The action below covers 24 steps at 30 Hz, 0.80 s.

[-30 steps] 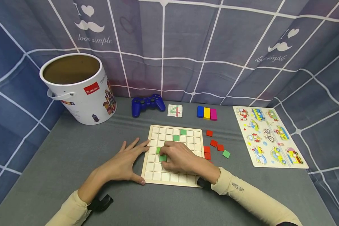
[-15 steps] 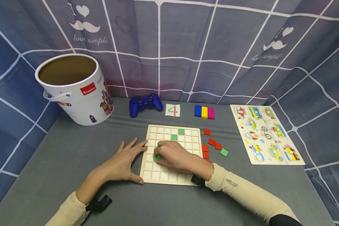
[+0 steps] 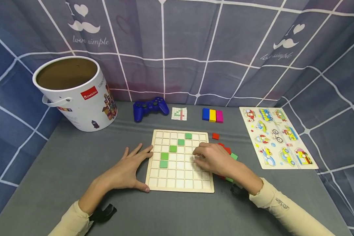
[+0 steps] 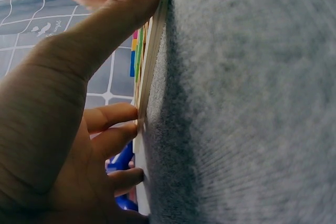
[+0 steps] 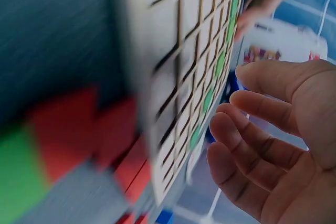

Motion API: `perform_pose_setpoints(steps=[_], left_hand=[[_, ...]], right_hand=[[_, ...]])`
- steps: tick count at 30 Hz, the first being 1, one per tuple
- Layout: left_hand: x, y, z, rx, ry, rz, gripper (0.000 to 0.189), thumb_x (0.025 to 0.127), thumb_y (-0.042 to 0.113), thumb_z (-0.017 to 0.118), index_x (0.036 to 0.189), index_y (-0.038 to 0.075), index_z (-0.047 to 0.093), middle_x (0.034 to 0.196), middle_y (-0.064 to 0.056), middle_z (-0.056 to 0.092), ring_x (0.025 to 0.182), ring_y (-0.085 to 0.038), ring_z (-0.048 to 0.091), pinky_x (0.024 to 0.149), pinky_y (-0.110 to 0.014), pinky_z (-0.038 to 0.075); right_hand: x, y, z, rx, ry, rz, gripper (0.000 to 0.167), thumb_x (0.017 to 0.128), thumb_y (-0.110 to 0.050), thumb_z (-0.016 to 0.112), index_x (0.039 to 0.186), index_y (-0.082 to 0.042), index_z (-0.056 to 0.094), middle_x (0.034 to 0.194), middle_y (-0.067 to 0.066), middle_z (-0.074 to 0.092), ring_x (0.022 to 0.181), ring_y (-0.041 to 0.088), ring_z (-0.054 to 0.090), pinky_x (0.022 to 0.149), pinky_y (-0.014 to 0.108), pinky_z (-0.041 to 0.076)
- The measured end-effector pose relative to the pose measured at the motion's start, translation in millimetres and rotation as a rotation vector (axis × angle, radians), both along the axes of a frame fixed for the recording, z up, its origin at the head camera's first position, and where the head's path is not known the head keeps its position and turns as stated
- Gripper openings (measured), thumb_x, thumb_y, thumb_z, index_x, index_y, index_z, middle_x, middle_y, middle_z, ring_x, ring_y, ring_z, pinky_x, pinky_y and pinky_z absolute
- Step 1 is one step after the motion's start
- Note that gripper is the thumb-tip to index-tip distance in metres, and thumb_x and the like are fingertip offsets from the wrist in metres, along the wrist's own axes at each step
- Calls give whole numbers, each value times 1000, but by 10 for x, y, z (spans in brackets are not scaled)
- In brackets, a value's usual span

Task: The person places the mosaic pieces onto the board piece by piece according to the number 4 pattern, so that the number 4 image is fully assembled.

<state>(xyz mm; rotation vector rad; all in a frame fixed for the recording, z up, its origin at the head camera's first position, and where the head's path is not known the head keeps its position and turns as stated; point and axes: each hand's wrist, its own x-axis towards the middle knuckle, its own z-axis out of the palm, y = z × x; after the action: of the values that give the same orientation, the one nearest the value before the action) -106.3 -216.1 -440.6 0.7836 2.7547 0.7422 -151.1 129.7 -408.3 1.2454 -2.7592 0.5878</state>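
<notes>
Grey table [image 3: 165,213] holds the wooden board [image 3: 180,157], with room in front. Left hand [image 3: 127,170], fingers spread, touches its left edge; right hand [image 3: 218,159], fingers loosely bent, is over the right side.

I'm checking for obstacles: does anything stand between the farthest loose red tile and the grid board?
Nothing visible: only bare tabletop separates the red tile from the grid board. The right hand is nearer the person, not between them.
</notes>
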Motion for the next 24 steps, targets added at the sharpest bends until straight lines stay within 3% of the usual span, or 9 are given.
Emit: perform_pose_setpoints(steps=[8,16,20,24], left_hand=[[-26,-12,8,9,-10,8,122,54,67,89,154,16,41,166,0,20,151,-38,9,107,-76,1],[-23,-4,11,13,-19,1,121,55,67,89,154,17,40,165,2,20,151,-36,8,108,-75,0],[-14,-5,7,1,-33,5,121,55,67,89,155,18,40,166,4,19,152,-34,7,109,-74,0],[-25,3,19,0,-32,5,121,55,67,89,155,18,40,166,4,18,152,-34,7,108,-75,1]], right_hand=[[-6,518,40,28,-39,-152,18,83,-18,82,97,-10,75,80,-6,60,66,10,54,57,25,42],[280,866,49,186,-126,-220,33,73,-37,89,93,-16,72,79,-12,58,68,6,50,60,29,44],[377,933,7,253,-169,-221,31,70,-30,91,87,-19,67,78,-14,57,67,3,47,59,29,44],[418,947,-39,235,-172,-237,27,72,-21,89,84,-21,64,76,-14,55,64,2,46,56,27,42]])
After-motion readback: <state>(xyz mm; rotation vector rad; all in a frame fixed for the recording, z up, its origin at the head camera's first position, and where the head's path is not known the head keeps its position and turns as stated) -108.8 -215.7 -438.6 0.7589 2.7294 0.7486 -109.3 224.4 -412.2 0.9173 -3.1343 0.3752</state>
